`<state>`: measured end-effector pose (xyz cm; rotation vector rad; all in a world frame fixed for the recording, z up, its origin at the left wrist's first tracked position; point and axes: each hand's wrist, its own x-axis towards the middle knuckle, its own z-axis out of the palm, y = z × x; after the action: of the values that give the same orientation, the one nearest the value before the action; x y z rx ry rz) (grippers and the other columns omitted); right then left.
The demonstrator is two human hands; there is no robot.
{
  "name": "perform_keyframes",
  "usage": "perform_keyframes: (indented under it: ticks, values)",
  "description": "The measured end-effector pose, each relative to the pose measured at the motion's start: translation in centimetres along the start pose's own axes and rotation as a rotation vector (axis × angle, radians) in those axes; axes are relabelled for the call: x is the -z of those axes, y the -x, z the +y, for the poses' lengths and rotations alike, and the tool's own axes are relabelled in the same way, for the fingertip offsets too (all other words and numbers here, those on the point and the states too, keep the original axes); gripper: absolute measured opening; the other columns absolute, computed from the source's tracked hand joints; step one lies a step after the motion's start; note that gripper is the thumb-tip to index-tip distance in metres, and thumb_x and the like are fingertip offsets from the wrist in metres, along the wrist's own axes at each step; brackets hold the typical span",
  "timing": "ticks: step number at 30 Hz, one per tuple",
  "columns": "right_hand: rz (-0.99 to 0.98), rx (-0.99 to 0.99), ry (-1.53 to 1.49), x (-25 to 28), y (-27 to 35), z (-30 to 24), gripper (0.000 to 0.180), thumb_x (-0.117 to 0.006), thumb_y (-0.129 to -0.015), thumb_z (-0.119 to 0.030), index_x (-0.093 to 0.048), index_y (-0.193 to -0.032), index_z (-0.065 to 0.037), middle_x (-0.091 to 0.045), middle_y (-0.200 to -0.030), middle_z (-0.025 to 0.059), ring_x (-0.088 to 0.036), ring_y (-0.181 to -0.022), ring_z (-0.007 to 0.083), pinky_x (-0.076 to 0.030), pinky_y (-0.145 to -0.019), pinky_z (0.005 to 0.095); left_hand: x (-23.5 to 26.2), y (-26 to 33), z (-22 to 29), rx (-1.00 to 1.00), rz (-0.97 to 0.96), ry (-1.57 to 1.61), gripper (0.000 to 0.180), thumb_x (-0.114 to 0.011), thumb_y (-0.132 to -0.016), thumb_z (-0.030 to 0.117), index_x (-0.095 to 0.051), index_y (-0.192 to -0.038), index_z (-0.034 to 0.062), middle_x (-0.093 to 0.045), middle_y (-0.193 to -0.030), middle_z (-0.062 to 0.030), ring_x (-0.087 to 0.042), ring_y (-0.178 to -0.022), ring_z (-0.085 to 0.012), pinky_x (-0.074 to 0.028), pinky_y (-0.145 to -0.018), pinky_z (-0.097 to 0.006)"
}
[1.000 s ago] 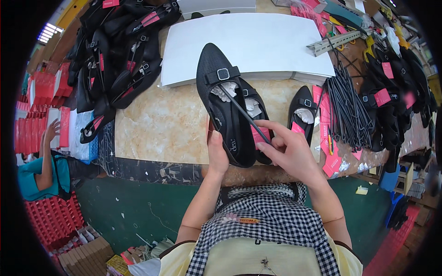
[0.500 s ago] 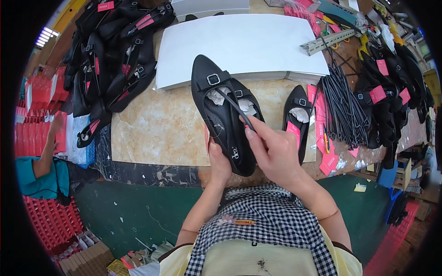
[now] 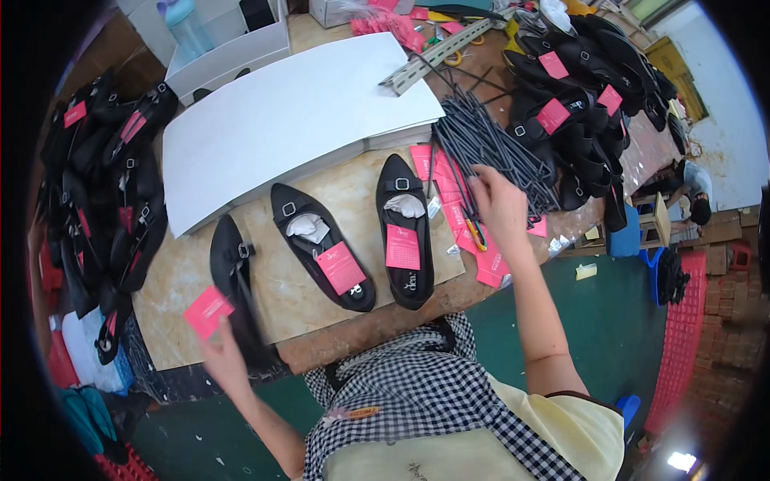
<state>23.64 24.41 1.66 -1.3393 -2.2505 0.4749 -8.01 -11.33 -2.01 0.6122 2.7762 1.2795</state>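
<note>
My left hand (image 3: 223,361) pinches a pink card (image 3: 208,313) beside the blurred left shoe (image 3: 229,260); my right hand (image 3: 503,210) is well apart, at the dark rods (image 3: 499,132), can't tell if gripping one. Middle shoe (image 3: 301,211) and right shoe (image 3: 401,184) lie on the tabletop (image 3: 180,284), pink tags (image 3: 341,268) on both, near side of the white paper stack (image 3: 297,120).

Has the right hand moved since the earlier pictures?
Yes: the right hand has moved rightward, judged against the pile of dark rods. Before, it was left of them; now it's at their near edge.
</note>
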Motion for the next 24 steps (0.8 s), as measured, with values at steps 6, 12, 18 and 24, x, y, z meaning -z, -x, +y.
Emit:
perform_keyframes:
  ticks: [6,12,18,24]
  values:
    - [0.049,0.036,0.287,-3.2,-0.4,4.6,0.016,-0.061,-0.09,-0.021,-0.064,-0.094,-0.006,-0.068,-0.087,0.0146,-0.067,-0.076,0.0358,-0.054,-0.066,0.0434,-8.0,1.7,13.6,0.108,-0.576,-0.219,0.033,-0.065,-0.087,0.016,-0.059,-0.113,-0.0048,-0.067,-0.093,-0.0135,-0.063,-0.076,-0.0253,-0.05,-0.073,-0.038]
    - [-0.063,-0.236,-0.163,2.5,0.7,2.6,0.017,-0.063,-0.087,-0.012,-0.062,-0.102,-0.003,-0.065,-0.068,0.0143,-0.064,-0.059,0.0222,-0.05,-0.058,0.035,-10.3,2.3,7.1,0.145,-0.413,0.724,0.042,-0.058,-0.09,0.023,-0.055,-0.12,-0.007,-0.068,-0.098,-0.0148,-0.068,-0.079,-0.0235,-0.055,-0.072,-0.033]
    - [-0.281,-0.039,-0.355,0.8,4.0,-9.1,0.042,-0.071,-0.085,-0.013,-0.061,-0.126,-0.008,-0.054,-0.057,0.0092,-0.046,-0.048,0.0117,-0.04,-0.05,0.0274,-8.5,4.6,9.7,0.777,-0.884,1.383,0.081,-0.041,-0.09,0.067,-0.05,-0.13,-0.0041,-0.063,-0.115,-0.0209,-0.068,-0.091,-0.0315,-0.059,-0.077,-0.043]
    - [-0.747,0.09,-0.636,1.3,6.0,-15.6,0.031,-0.062,-0.091,-0.013,-0.063,-0.121,-0.003,-0.055,-0.06,0.016,-0.053,-0.048,0.0213,-0.041,-0.051,0.0331,-9.8,3.1,7.2,0.439,-0.631,1.078,0.079,-0.034,-0.094,0.067,-0.052,-0.129,-0.001,-0.066,-0.112,-0.0158,-0.066,-0.1,-0.0239,-0.054,-0.089,-0.038]
